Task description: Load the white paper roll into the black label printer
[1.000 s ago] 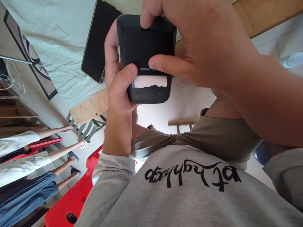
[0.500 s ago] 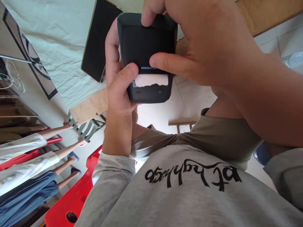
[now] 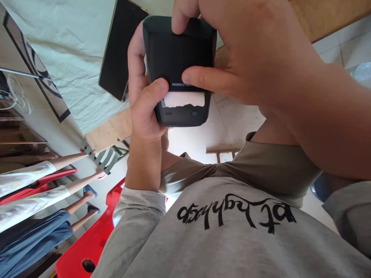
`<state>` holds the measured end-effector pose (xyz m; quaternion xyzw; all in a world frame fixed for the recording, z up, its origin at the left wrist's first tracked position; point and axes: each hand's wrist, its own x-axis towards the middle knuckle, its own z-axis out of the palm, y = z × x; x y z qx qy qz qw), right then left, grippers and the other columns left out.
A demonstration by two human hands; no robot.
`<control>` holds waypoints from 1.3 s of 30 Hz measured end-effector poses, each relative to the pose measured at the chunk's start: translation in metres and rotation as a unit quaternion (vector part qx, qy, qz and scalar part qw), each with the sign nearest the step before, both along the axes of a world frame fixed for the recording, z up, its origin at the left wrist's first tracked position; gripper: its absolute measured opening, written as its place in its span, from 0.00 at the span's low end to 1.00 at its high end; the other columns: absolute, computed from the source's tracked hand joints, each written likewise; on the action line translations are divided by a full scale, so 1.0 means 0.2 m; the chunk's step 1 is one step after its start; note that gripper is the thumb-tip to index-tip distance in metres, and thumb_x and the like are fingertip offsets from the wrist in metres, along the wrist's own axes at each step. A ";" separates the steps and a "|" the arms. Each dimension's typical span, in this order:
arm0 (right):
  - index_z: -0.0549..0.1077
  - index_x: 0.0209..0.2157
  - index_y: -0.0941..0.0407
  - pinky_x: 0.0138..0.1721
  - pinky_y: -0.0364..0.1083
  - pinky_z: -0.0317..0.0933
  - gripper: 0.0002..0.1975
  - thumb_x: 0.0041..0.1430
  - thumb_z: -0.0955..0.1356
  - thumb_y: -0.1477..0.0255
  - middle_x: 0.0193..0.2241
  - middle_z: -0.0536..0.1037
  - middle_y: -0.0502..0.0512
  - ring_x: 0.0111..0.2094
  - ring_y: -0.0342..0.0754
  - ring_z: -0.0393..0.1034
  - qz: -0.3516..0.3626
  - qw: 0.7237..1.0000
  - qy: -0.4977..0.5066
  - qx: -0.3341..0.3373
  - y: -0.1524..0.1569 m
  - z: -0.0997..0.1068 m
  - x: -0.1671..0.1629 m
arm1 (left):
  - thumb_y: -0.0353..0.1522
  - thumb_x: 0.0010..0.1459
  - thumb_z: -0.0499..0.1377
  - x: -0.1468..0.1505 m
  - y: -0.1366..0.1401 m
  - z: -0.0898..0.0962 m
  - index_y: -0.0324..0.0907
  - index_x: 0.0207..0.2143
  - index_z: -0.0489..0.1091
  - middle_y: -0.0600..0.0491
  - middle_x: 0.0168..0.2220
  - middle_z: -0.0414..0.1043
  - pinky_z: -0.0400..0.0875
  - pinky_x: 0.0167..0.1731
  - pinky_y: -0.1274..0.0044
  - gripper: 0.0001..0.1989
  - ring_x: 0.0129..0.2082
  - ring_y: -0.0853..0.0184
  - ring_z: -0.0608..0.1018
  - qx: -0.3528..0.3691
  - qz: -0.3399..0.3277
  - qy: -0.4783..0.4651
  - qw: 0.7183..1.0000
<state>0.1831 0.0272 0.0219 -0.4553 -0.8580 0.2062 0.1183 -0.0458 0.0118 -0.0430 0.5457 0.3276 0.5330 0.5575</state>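
I see small black plastic label printer [image 3: 179,58] clamped in both hands: left hand [image 3: 145,112] wraps printer's left side, right hand [image 3: 255,58] pinches top and front; white paper strip [image 3: 184,99] at slot, between thumbs.

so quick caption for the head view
Both hands, left hand and right hand, grip a black label printer with torn paper at its slot.

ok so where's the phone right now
In the head view the phone lies dark screen up on the pale cloth, upper left of the picture, just beside the left hand that holds the black printer.
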 end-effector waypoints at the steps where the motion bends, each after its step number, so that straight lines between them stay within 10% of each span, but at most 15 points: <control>1: 0.64 0.69 0.61 0.84 0.41 0.56 0.44 0.64 0.54 0.45 0.64 0.65 0.44 0.70 0.46 0.63 0.006 1.000 0.006 -0.002 0.00 0.00 0.00 | 0.53 0.56 0.75 0.00 0.01 -0.02 0.61 0.57 0.82 0.58 0.58 0.84 0.70 0.77 0.53 0.27 0.69 0.41 0.78 0.049 0.012 -0.016 0.999; 10: 0.65 0.69 0.62 0.76 0.31 0.62 0.40 0.66 0.59 0.50 0.66 0.64 0.44 0.74 0.45 0.61 0.009 0.999 0.023 -0.026 0.01 0.00 -0.01 | 0.62 0.52 0.72 -0.06 0.14 -0.24 0.68 0.61 0.77 0.58 0.61 0.81 0.70 0.74 0.49 0.35 0.71 0.38 0.77 0.084 0.001 -0.010 0.996; 14: 0.68 0.67 0.63 0.88 0.47 0.54 0.38 0.70 0.56 0.50 0.65 0.67 0.46 0.71 0.45 0.64 0.056 0.991 0.119 0.025 0.01 -0.07 0.00 | 0.55 0.54 0.75 0.02 -0.01 -0.05 0.60 0.57 0.80 0.58 0.58 0.83 0.68 0.78 0.55 0.29 0.71 0.41 0.76 0.019 -0.015 -0.010 1.000; 19: 0.61 0.72 0.60 0.81 0.31 0.57 0.40 0.72 0.51 0.48 0.70 0.63 0.45 0.73 0.35 0.61 0.052 0.984 0.172 0.001 0.00 -0.13 0.01 | 0.40 0.60 0.76 0.09 -0.15 0.14 0.61 0.53 0.84 0.60 0.58 0.83 0.60 0.83 0.59 0.18 0.76 0.46 0.72 -0.043 -0.008 -0.030 0.999; 26: 0.62 0.72 0.56 0.69 0.16 0.53 0.39 0.66 0.61 0.51 0.69 0.66 0.33 0.70 0.28 0.63 0.036 0.967 0.239 -0.087 0.00 -0.12 -0.01 | 0.46 0.64 0.74 0.03 -0.04 -0.03 0.61 0.62 0.80 0.60 0.62 0.82 0.70 0.77 0.59 0.25 0.66 0.54 0.80 0.058 -0.050 -0.077 0.994; 30: 0.62 0.73 0.59 0.71 0.23 0.58 0.41 0.65 0.60 0.52 0.69 0.65 0.38 0.68 0.29 0.63 0.040 0.969 0.222 -0.104 0.02 -0.10 -0.01 | 0.40 0.64 0.75 0.05 -0.05 -0.03 0.53 0.58 0.82 0.53 0.60 0.81 0.71 0.76 0.55 0.21 0.66 0.50 0.79 0.013 -0.008 -0.065 0.998; 39: 0.62 0.72 0.58 0.80 0.35 0.61 0.38 0.67 0.65 0.55 0.67 0.65 0.42 0.69 0.33 0.63 0.029 0.974 0.205 -0.096 0.03 -0.10 -0.02 | 0.64 0.49 0.75 -0.02 0.02 -0.12 0.67 0.59 0.75 0.60 0.61 0.81 0.77 0.69 0.57 0.38 0.68 0.47 0.80 0.015 0.018 0.012 1.000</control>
